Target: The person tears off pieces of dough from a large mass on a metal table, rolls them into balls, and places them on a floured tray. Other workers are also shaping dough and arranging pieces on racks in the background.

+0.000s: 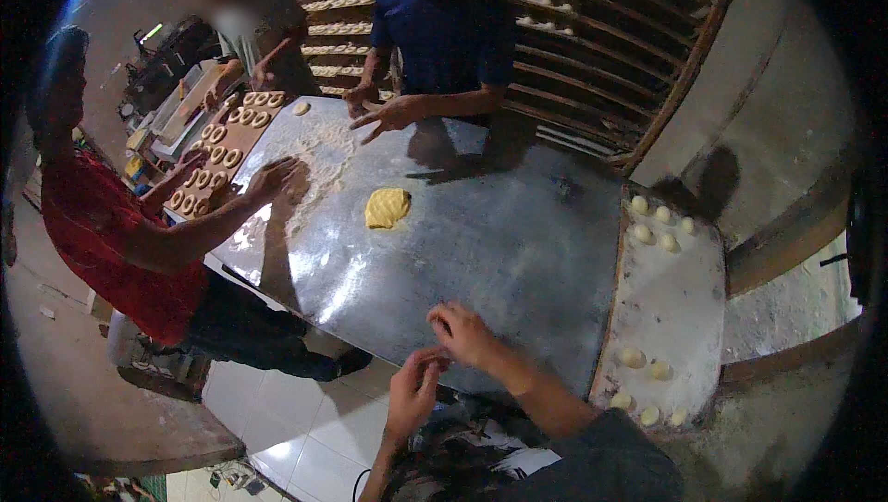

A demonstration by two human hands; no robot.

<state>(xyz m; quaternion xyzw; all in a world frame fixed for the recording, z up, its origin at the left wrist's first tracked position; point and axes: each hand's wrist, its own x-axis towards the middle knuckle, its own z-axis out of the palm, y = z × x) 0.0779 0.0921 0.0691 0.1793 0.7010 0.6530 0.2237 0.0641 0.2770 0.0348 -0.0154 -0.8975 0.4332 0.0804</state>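
My left hand [414,394] and my right hand [465,336] come together at the near edge of the metal table [518,252]. The fingers of both are curled, the left fingertips close under the right hand. Whatever lies between them, if anything, is too small or hidden to make out. Farther up the tabletop, beyond my hands and touched by nobody, rests a lump of yellow dough [387,209]. Loose flour [319,165] is spread over the table's far left part, where a small flat round of dough [302,108] also lies.
To the right, a floured board [680,289] carries several pale dough balls [632,357]. A person in red [120,234] reaches over from the left, beside a board of dough rings [222,155]. Across stand a person in dark blue [444,49] and another person [264,35], before a tray rack [592,49].
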